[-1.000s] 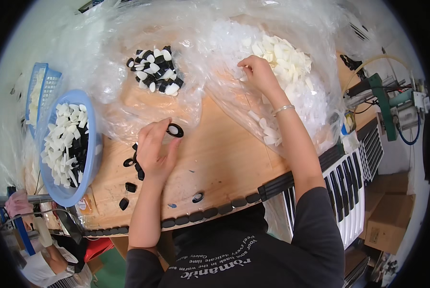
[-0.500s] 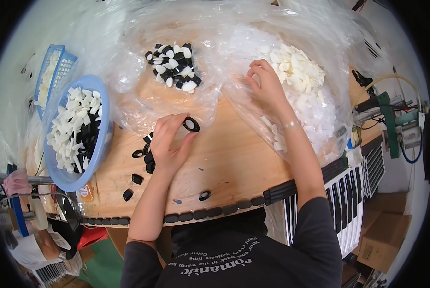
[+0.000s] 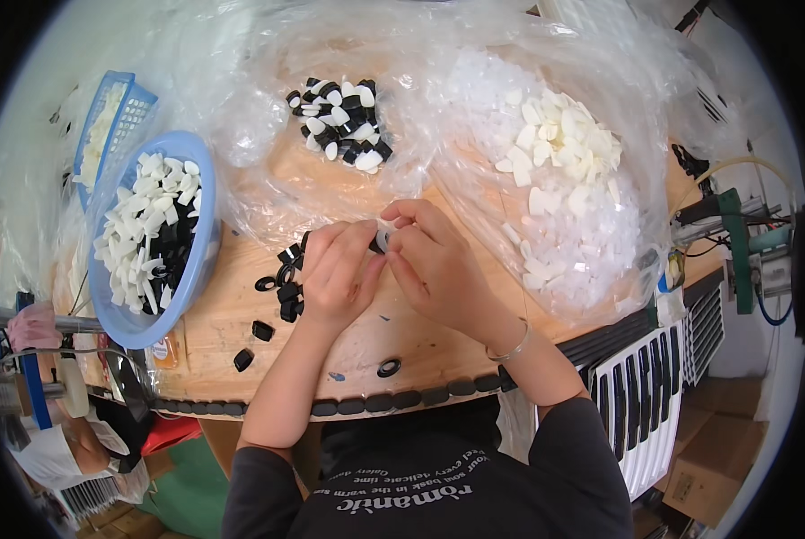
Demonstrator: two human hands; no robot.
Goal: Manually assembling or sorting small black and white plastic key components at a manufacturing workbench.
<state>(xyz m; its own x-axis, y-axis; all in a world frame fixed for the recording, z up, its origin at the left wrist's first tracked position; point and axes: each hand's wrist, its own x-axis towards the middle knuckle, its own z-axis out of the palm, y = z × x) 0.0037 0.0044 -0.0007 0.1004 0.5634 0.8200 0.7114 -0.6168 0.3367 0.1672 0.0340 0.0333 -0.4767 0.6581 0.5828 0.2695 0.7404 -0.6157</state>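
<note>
My left hand (image 3: 338, 274) and my right hand (image 3: 438, 262) meet over the wooden table (image 3: 214, 332), fingertips together on a small white plastic piece (image 3: 384, 235) and a black ring that is mostly hidden between them. A cluster of black rings (image 3: 285, 286) lies just left of my left hand. One loose black ring (image 3: 389, 367) lies near the table's front edge. A heap of white plastic pieces (image 3: 568, 148) sits in clear plastic at the right, beyond my right hand.
A blue round basin (image 3: 200, 242) of joined white and black parts stands at the left, with a blue basket (image 3: 137, 108) behind it. A pile of mixed black and white parts (image 3: 344, 121) lies on plastic at the back. White slatted panels (image 3: 645, 400) lean at the right.
My right hand came back from the white heap to the middle. My left hand lifted a black ring and both hands now press together.
</note>
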